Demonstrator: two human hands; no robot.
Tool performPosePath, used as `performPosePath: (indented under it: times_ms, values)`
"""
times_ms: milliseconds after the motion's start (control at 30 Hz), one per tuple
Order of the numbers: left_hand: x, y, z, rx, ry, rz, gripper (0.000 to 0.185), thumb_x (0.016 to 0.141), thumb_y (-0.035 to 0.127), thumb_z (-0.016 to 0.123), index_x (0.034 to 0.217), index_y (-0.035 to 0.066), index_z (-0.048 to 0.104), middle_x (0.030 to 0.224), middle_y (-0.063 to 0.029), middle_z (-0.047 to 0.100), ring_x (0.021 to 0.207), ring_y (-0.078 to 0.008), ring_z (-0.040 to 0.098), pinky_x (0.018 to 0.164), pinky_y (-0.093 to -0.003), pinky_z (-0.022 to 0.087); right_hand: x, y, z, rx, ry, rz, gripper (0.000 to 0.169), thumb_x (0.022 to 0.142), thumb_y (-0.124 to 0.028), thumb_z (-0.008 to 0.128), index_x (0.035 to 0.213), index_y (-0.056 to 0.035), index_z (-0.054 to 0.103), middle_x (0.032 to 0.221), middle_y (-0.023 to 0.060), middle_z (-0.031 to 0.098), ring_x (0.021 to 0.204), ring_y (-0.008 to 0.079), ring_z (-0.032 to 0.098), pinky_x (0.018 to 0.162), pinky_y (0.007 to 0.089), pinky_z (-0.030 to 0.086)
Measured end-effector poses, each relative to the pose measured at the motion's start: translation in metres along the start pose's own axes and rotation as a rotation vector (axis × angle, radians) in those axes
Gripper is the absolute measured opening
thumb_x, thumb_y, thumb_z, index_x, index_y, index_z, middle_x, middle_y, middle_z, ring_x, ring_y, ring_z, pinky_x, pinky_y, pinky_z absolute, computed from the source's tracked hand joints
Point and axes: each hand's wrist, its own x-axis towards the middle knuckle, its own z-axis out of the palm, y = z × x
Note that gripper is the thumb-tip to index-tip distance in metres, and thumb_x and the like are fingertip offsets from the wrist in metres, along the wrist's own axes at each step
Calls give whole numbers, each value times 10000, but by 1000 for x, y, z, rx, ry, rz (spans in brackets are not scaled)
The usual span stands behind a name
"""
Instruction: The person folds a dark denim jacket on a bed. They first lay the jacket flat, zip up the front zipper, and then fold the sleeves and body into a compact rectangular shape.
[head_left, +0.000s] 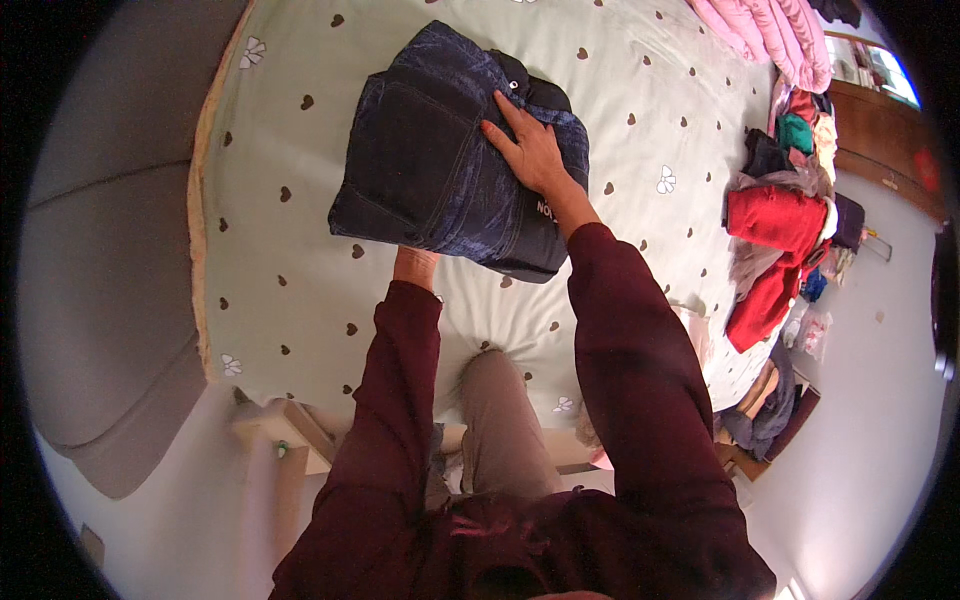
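A folded dark blue and black garment (420, 150), with stitched seams and some white lettering near its right side, is over the bed in front of me. My right hand (529, 146) lies on top of it, palm down, with thumb and fingers spread. Of my left hand (417, 264) only the wrist shows at the garment's near edge; the fingers are hidden beneath the cloth. A small metal zipper pull or snap (514, 85) shows at the garment's far side, just beyond my right fingertips.
The bed's pale green sheet (630, 277) has brown hearts and white bows. A grey padded headboard (112, 225) stands left. Red clothing (776, 217) and other clothes are heaped at the right edge, below a pink quilt (780, 37). My knee rests against the bed's near side.
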Motion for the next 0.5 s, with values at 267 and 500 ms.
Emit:
performPosePath:
  times_ms: [267, 500]
  values:
    - [-171, 70, 129, 715, -30, 202, 566, 1019, 451, 440, 1476, 117, 418, 1391, -97, 477, 1272, -280, 477, 1070, -407, 397, -126, -27, -9, 1239, -236, 218, 710, 990, -512, 446, 1481, -4, 383, 1447, 146, 504, 1292, 315, 512, 1131, 356, 333]
    - [-166, 19, 133, 1897, 9, 713, 498, 931, 179, 635, 1412, 102, 532, 1194, -149, 495, 1070, -304, 518, 953, -379, 430, -200, 13, 60, 1781, -50, 956, 723, 989, -556, 409, 1472, -18, 400, 1467, 150, 467, 1316, 313, 475, 1131, 402, 335]
